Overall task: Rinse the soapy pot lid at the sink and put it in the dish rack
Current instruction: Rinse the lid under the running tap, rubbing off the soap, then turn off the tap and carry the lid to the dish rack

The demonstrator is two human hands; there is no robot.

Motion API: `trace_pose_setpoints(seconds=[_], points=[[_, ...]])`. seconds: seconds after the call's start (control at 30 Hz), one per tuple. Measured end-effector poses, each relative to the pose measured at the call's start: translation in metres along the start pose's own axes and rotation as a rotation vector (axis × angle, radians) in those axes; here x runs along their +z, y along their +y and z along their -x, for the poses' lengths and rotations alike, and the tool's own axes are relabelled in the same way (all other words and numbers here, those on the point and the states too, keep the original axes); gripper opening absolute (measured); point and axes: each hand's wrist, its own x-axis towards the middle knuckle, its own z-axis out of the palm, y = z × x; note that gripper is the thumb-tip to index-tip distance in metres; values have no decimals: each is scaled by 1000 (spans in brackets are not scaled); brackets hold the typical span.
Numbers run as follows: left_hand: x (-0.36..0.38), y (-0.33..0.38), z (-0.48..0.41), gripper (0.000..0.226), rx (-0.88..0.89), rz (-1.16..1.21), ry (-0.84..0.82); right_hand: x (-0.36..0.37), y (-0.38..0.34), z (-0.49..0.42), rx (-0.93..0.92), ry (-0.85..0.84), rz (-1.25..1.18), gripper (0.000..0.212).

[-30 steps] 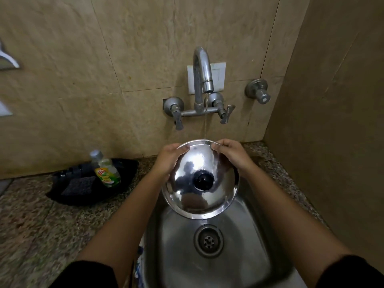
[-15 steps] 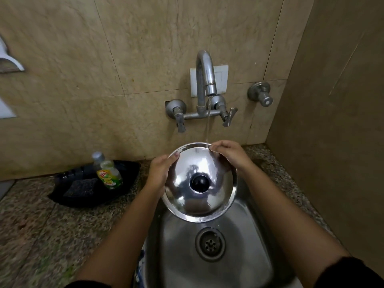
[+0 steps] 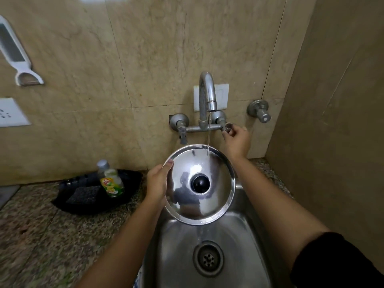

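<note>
Gripping the round, mirror-bright steel lid [image 3: 199,183] by its rim under the curved chrome faucet [image 3: 206,96], the left hand [image 3: 158,183] held it alone while the right hand [image 3: 236,140] pinched the faucet's right tap handle [image 3: 226,126].

The pot lid [image 3: 199,185] was over the back of the sink [image 3: 245,242], under the tap [image 3: 206,94] on the wall. The left hand [image 3: 156,183] held the lid's left edge. The right hand [image 3: 236,140] was up behind the lid, at the tap's right handle [image 3: 225,126]. The drain [image 3: 208,258] sat in the sink, in front of the lid. Left of the sink, on the counter [image 3: 41,235], a tray [image 3: 91,206] held a bottle [image 3: 110,179] and a sponge [image 3: 86,193] just beside it. A peeler [image 3: 15,53] hung on the wall far to the left.
</note>
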Motion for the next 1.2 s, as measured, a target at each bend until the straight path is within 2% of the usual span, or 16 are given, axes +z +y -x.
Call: trace_pose_setpoints(seconds=[0.1,0.17,0.33,0.43,0.6,0.73,0.9,1.0,1.1,1.2], points=[[-2,-3,6,40,28,33,11,-11,0,10,-77,-53,145,28],[-7,-5,11,36,50,50,19,-21,10,23,-88,-190,147,37],[-21,-4,27,23,152,127,15,-62,23,74,225,-605,-201,40],[-28,-2,36,25,223,196,23,-86,22,93,175,-769,-330,32],[-32,-10,57,18,231,283,-25,-105,7,103,25,-752,-385,18],[-37,-28,74,17,176,241,-24,-114,-3,109,-118,-742,-378,11],[-34,-32,89,18,158,216,-31,-122,-11,112,-162,-747,-382,10],[-35,-22,90,18,149,180,-20,-117,-14,110,-43,-700,-448,10],[-48,-9,79,23,113,149,0,-100,-18,112,216,-621,-554,17],[-74,20,71,23,72,160,65,-64,-29,125,467,-611,-671,21]])
